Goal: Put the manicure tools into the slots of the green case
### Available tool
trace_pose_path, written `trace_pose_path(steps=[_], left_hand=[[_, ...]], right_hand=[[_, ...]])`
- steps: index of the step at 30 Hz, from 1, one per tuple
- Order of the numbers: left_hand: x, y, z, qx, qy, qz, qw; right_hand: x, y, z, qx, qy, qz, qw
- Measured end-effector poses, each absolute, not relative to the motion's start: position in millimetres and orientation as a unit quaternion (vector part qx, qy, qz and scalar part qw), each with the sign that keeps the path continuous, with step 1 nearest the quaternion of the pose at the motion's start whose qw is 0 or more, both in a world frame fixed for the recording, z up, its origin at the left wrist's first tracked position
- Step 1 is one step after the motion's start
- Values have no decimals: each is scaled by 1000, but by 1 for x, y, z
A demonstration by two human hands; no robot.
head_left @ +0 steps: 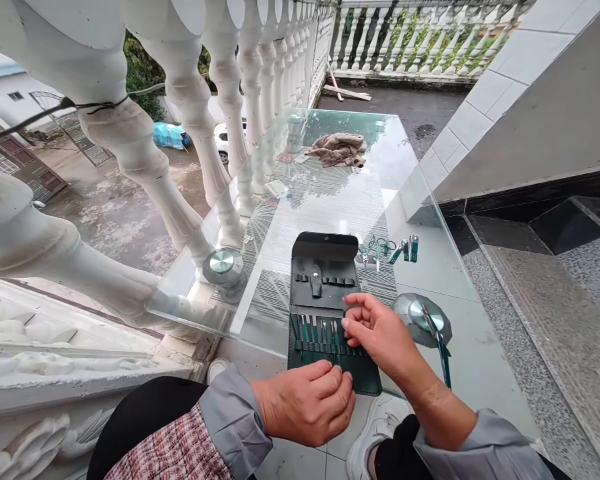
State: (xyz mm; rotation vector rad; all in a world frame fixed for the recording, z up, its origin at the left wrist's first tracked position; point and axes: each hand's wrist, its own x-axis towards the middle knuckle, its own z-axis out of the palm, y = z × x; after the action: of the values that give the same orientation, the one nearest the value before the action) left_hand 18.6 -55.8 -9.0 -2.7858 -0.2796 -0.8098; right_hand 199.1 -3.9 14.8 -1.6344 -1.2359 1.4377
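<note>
A dark green case (pixel 325 293) lies unfolded on the glass table, its lower flap at the near edge. Several slim metal tools (pixel 315 328) stand in its lower loops; the upper loops look unfilled. My left hand (pixel 310 403) is closed at the lower flap, fingertips pressed together near the tool handles; what they hold, if anything, is hidden. Over the right side of the case is my right hand (pixel 375 330), fingers curled but apart, with nothing visible between them. Small scissors (pixel 380 247) and nail clippers (pixel 414 248) lie beyond the case to the right.
Green-handled pliers (pixel 437 333) rest near the table's right edge, above a round table support (pixel 423 319). A crumpled brown cloth (pixel 339 148) lies at the far end. White balusters (pixel 135 150) line the left side, and steps descend at the right.
</note>
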Motion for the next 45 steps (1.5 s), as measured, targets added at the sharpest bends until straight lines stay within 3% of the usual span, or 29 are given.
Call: trace_pose_path(steps=[19, 27, 36, 45], left_hand=[[18, -56, -8, -950, -86, -281, 110], [18, -57, -12, -953, -91, -267, 108], [19, -58, -11, -949, -90, -279, 111], [16, -58, -15, -960, -78, -238, 125]], right_hand=[[207, -2, 10, -616, -585, 479, 222], [209, 1, 15, -595, -557, 545, 198], [217, 0, 9, -593, -742, 244, 196], [223, -7, 2, -491, -840, 133, 187]])
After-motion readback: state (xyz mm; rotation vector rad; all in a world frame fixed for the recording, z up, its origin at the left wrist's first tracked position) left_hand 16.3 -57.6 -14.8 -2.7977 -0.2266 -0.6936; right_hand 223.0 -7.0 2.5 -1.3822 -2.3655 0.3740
